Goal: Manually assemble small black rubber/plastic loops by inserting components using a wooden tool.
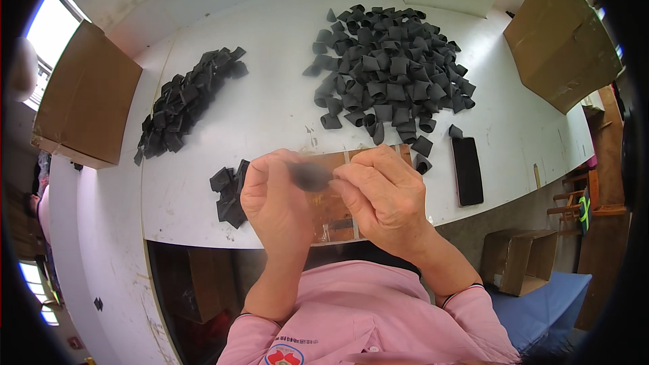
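Between my hands is a small dark grey piece of soft, fabric-like material [311, 177], smeared by motion. My left hand [274, 192] is closed on one end of it, thumb and fingers pinched. The fingertips of my right hand [384, 189] are pinched together at its other end. Both hands are above a brown board wrapped with clear tape [334, 213] at the table's near edge. A small group of flat dark pieces [230, 192] lies just left of my left hand. Beyond my right hand spreads a large heap of short, open-ended dark grey tubes [392, 67].
A long pile of flattened dark pieces [186, 105] lies at the far left of the white table [270, 88]. To the right rests a black phone [467, 171]. Cardboard boxes stand at the left [91, 98] and right [561, 40]; another box [519, 260] is below the table.
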A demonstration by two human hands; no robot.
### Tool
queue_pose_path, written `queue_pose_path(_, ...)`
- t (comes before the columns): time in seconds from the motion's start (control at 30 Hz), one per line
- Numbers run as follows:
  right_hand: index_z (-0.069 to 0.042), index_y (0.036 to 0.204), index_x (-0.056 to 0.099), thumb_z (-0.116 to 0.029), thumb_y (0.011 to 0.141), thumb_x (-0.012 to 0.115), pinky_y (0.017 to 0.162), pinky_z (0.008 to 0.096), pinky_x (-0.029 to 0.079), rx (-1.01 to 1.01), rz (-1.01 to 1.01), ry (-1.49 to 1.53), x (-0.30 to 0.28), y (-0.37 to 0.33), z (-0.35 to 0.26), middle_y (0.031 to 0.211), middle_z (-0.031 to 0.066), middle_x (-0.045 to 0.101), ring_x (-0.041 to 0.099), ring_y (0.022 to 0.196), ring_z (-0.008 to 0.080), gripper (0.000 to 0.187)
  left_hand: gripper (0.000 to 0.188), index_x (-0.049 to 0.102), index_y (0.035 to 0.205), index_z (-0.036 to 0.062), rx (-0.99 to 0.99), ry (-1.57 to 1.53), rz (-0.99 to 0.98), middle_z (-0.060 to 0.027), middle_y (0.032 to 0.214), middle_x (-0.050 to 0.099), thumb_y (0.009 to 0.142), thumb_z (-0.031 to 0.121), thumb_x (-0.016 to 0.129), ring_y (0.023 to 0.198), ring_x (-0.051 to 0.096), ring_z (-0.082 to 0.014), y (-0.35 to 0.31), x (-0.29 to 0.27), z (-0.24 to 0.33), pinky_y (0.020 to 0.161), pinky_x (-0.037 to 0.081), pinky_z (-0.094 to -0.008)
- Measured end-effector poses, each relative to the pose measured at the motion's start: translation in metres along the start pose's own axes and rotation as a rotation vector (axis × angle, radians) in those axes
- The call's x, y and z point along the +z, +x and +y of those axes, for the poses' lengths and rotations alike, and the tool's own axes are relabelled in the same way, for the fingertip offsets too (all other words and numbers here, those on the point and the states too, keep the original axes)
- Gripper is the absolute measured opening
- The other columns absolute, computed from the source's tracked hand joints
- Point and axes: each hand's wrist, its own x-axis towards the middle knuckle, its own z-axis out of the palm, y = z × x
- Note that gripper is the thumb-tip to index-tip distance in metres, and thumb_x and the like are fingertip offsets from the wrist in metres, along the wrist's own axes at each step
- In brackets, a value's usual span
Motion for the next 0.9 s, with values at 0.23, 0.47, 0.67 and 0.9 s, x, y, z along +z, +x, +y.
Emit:
queue_pose_path(0.23,0.001,0.088,0.057,-0.004,0.074,0.062,0.051,0.0264,0.044,0.212,-0.023,0.228,-0.016,-0.005,0.001,0.073,0.0072,0.053,0.051,0.06,0.0161,0.016,0.015,0.049,0.08,0.0017,0.06,-0.023,-0.127,-0.0066,0.079,0.05,0.089,0.014,0.048,0.076,0.042,-0.0127,0.003,0.005,0.007,0.07,0.041,-0.027)
queue_pose_path(0.47,0.001,0.099,0.058,-0.019,0.074,0.067,0.049,0.0223,0.042,0.024,0.027,0.082,-0.011,-0.004,-0.002,0.078,0.0072,0.055,0.051,0.061,0.0137,0.033,0.009,0.052,0.079,0.0023,0.032,0.142,0.019,-0.0046,0.079,0.052,0.086,0.008,0.052,0.056,0.043,-0.0042,0.0,0.026,0.012,0.041,0.033,-0.0163)
queue_pose_path(0.67,-0.001,0.086,0.059,0.0,0.061,0.068,0.047,0.0267,0.045,0.014,-0.013,0.02,-0.003,-0.005,0.002,0.076,0.0072,0.054,0.055,0.06,0.0184,0.027,0.01,0.052,0.079,0.0016,-0.011,0.077,0.013,-0.0056,0.08,0.054,0.086,0.008,0.051,0.052,0.043,-0.003,-0.003,0.007,0.002,0.039,0.031,-0.0146)
queue_pose_path(0.9,0.002,0.084,0.061,0.011,0.057,0.063,0.046,0.0253,0.043,-0.056,0.124,0.119,0.004,-0.021,0.016,0.074,0.008,0.054,0.052,0.057,0.0176,0.028,0.008,0.055,0.085,-0.0018,-0.093,0.142,-0.07,-0.0087,0.085,0.057,0.084,0.006,0.052,0.051,0.046,-0.005,-0.007,0.004,0.007,0.042,0.036,-0.0157)
